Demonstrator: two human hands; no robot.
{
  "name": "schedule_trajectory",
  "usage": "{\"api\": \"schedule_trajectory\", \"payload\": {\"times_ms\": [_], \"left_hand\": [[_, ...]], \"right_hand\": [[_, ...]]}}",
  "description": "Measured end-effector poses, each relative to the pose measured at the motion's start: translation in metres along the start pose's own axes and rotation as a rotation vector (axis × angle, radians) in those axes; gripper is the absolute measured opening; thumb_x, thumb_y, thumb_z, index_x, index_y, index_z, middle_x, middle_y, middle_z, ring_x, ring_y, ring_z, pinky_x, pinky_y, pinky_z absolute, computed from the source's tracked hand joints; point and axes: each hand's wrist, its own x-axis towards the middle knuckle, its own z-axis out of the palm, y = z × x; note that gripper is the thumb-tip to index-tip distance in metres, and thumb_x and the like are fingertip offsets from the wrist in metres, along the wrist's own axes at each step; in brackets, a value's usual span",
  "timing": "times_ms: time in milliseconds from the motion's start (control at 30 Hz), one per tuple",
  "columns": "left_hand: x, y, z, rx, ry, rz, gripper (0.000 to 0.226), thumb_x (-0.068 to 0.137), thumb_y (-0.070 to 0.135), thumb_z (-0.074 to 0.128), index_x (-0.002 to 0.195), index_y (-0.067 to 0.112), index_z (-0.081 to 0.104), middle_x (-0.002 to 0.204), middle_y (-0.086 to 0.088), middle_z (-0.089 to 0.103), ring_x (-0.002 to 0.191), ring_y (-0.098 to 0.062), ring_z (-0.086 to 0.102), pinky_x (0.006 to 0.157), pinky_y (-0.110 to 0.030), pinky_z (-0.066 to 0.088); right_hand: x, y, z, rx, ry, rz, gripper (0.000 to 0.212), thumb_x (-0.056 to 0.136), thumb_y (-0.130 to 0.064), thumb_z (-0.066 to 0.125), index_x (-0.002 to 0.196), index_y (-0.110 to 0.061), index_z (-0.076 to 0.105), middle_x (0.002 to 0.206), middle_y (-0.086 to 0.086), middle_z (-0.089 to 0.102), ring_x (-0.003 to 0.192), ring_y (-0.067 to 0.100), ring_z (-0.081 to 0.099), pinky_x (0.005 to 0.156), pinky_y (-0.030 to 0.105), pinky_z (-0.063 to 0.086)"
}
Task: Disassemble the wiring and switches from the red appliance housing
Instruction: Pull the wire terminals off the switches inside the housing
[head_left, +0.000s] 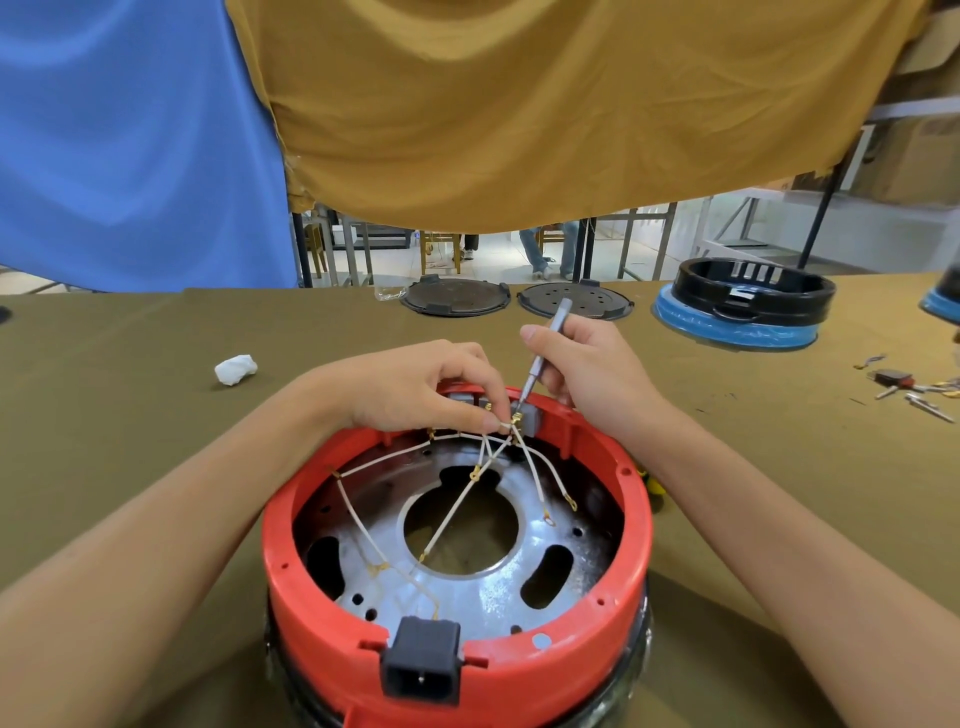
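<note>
**Inspector:** Where does the work stand?

**Assistant:** The red housing (457, 597) sits open side up at the near edge of the olive-covered table (130, 374). The left hand (415, 387) pinches a white wire (491, 427) at the housing's far rim, fingertips closed on it. The right hand (582, 369) grips a slim grey screwdriver (545, 353), fingers curled round the shaft, its tip set against a brass terminal at the grey switch block (530, 418).

**Inspector:** What is done?

**Assistant:** Several wires (452, 519) lie loose across the metal plate (483, 587), their ring terminals free. Judged from that, some fastenings are already off.

**Inspector:** And outstanding?

**Assistant:** The switch blocks remain seated on the far rim, wires remain joined there, and the black power socket (422, 660) is still clipped into the near rim. The task appears roughly midway.

**Inspector:** Other items?

**Assistant:** Small loose parts (904, 384) lie at the table's right edge; two dark lids (457, 297) and a black ring base (748, 301) sit along the far edge.
</note>
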Motion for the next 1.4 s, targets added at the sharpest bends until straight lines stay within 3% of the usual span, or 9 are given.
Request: {"api": "schedule_trajectory", "payload": {"times_ms": [167,300,400,567,767,967,1133,1300,1400], "left_hand": [[0.0,0.0,0.0,-0.003,0.028,0.014,0.009,0.09,0.034,0.07,0.094,0.041,0.073,0.111,0.002,0.059,0.11,-0.013,0.059,0.106,-0.039,0.038],[0.0,0.001,0.001,-0.014,0.04,0.026,0.009,0.089,0.031,0.071,0.095,0.038,0.074,0.109,0.001,0.06,0.105,-0.012,0.061,0.105,-0.041,0.039],[0.001,0.001,0.001,-0.006,0.041,0.026,0.009,0.09,0.031,0.071,0.094,0.039,0.073,0.109,0.002,0.061,0.107,-0.012,0.059,0.106,-0.042,0.039],[0.0,0.0,0.001,-0.011,0.032,0.028,0.009,0.09,0.032,0.071,0.095,0.038,0.074,0.109,0.004,0.06,0.107,-0.01,0.06,0.107,-0.041,0.039],[0.0,-0.001,0.0,-0.006,0.017,0.02,0.01,0.09,0.032,0.071,0.094,0.041,0.073,0.111,0.003,0.058,0.108,-0.011,0.059,0.106,-0.041,0.039],[0.0,-0.001,0.0,-0.006,0.013,0.028,0.008,0.091,0.032,0.07,0.096,0.038,0.073,0.11,0.003,0.059,0.108,-0.01,0.059,0.107,-0.041,0.038],[0.0,0.0,0.0,-0.002,0.001,0.028,0.008,0.091,0.032,0.069,0.096,0.037,0.073,0.11,0.001,0.058,0.106,-0.012,0.059,0.106,-0.043,0.039],[0.0,0.0,-0.001,-0.009,-0.002,0.025,0.007,0.091,0.031,0.07,0.097,0.035,0.073,0.11,0.001,0.058,0.106,-0.012,0.059,0.105,-0.042,0.039],[0.0,0.0,0.0,-0.011,-0.003,0.029,0.008,0.091,0.031,0.07,0.097,0.034,0.073,0.11,0.001,0.059,0.106,-0.011,0.059,0.106,-0.042,0.039]], "right_hand": [[-0.008,-0.003,0.0,-0.064,0.052,-0.152,0.031,0.1,-0.03,0.058,0.08,-0.006,0.059,0.055,-0.003,0.052,0.048,0.009,0.045,0.052,0.027,0.041],[-0.015,-0.01,-0.002,-0.222,0.028,-0.346,0.03,0.1,-0.031,0.058,0.081,-0.008,0.061,0.069,0.013,0.061,0.063,0.028,0.056,0.063,0.042,0.048],[-0.016,-0.013,-0.001,-0.349,-0.013,-0.432,0.03,0.1,-0.032,0.057,0.08,-0.01,0.062,0.067,0.009,0.06,0.063,0.023,0.054,0.062,0.038,0.046],[-0.008,-0.006,-0.002,-0.092,-0.024,-0.211,0.026,0.101,-0.028,0.058,0.078,-0.013,0.058,0.055,-0.003,0.05,0.048,0.007,0.043,0.049,0.021,0.038],[-0.001,0.002,-0.001,0.056,-0.01,0.007,0.03,0.1,-0.028,0.059,0.076,-0.011,0.057,0.049,-0.005,0.048,0.041,0.007,0.04,0.046,0.019,0.036],[-0.012,-0.004,-0.002,-0.122,0.018,-0.248,0.031,0.101,-0.03,0.057,0.082,-0.005,0.06,0.059,0.002,0.052,0.052,0.011,0.046,0.054,0.028,0.041],[-0.018,-0.012,-0.004,-0.257,0.019,-0.391,0.03,0.101,-0.029,0.057,0.079,-0.008,0.059,0.07,0.015,0.059,0.066,0.03,0.056,0.065,0.046,0.049],[-0.019,-0.012,-0.004,-0.262,0.015,-0.4,0.031,0.101,-0.029,0.057,0.078,-0.008,0.059,0.068,0.016,0.058,0.064,0.03,0.054,0.064,0.046,0.048],[-0.016,-0.008,-0.004,-0.194,-0.005,-0.341,0.029,0.101,-0.027,0.058,0.08,-0.008,0.059,0.059,0.005,0.053,0.053,0.016,0.046,0.054,0.034,0.04]]}}
